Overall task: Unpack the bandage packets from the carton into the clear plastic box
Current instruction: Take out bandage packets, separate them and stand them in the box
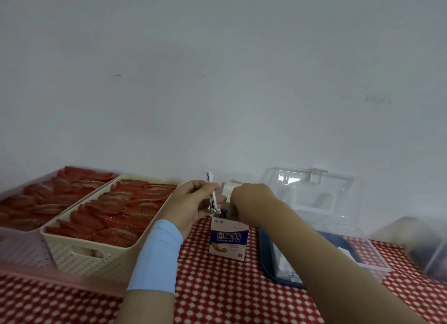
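Note:
A small white and blue bandage carton [228, 241] stands upright on the red checked cloth, its top flap open. My left hand [193, 203] pinches a thin stack of white bandage packets [212, 195] just left of the carton's top. My right hand [249, 203] reaches down into the carton's open top; its fingertips are hidden inside. The clear plastic box [358, 256] with a blue base sits right of the carton, its clear lid [314, 190] standing open against the wall. White packets [286, 267] lie inside the box.
Two baskets of red packets stand at the left: a cream one [96, 256] and a pink one [21, 248]. Another clear container [425, 246] sits at the far right. A white wall [217, 82] rises behind the table.

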### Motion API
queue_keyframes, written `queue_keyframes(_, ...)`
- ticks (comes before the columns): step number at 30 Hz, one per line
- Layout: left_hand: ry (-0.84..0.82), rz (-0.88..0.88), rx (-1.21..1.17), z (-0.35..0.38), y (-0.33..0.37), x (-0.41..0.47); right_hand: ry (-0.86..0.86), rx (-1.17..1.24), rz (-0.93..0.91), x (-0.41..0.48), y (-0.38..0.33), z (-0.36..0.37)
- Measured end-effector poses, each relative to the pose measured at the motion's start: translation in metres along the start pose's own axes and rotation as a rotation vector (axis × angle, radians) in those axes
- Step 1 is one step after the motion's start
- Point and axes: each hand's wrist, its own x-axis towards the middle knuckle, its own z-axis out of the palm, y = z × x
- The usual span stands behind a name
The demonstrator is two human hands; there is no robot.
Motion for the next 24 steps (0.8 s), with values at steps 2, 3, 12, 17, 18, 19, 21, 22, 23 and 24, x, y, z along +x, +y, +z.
queue_keyframes(2, -0.001, -0.002, 0.016, 0.0, -0.001, 0.0, 0.001, 0.069, -0.015, -0.004, 0.003, -0.001)
queue_keyframes(3, -0.003, -0.003, 0.023, 0.0, -0.001, 0.0, 0.001, 0.147, -0.012, -0.007, 0.007, -0.004)
queue_keyframes(12, -0.072, 0.022, 0.122, 0.014, 0.005, -0.002, 0.21, 0.967, 0.043, -0.058, 0.064, -0.027)
queue_keyframes(17, -0.29, -0.089, 0.063, 0.038, 0.005, -0.011, 0.253, 1.213, -0.039, -0.09, 0.077, -0.028)
queue_keyframes(18, -0.346, -0.118, 0.043, 0.044, 0.003, -0.014, 0.271, 1.238, -0.038, -0.095, 0.078, -0.026)
queue_keyframes(19, -0.397, -0.145, 0.015, 0.051, 0.001, -0.017, 0.292, 1.253, -0.032, -0.1, 0.078, -0.023)
queue_keyframes(21, -0.454, -0.177, -0.023, 0.064, -0.004, -0.022, 0.345, 1.28, -0.002, -0.107, 0.078, -0.015)
queue_keyframes(22, -0.464, -0.187, -0.03, 0.07, -0.006, -0.024, 0.378, 1.29, 0.014, -0.111, 0.08, -0.011)
queue_keyframes(23, -0.47, -0.202, -0.038, 0.074, -0.009, -0.026, 0.41, 1.298, 0.031, -0.114, 0.081, -0.006)
queue_keyframes(24, -0.478, -0.218, -0.047, 0.078, -0.012, -0.027, 0.439, 1.305, 0.043, -0.116, 0.082, -0.002)
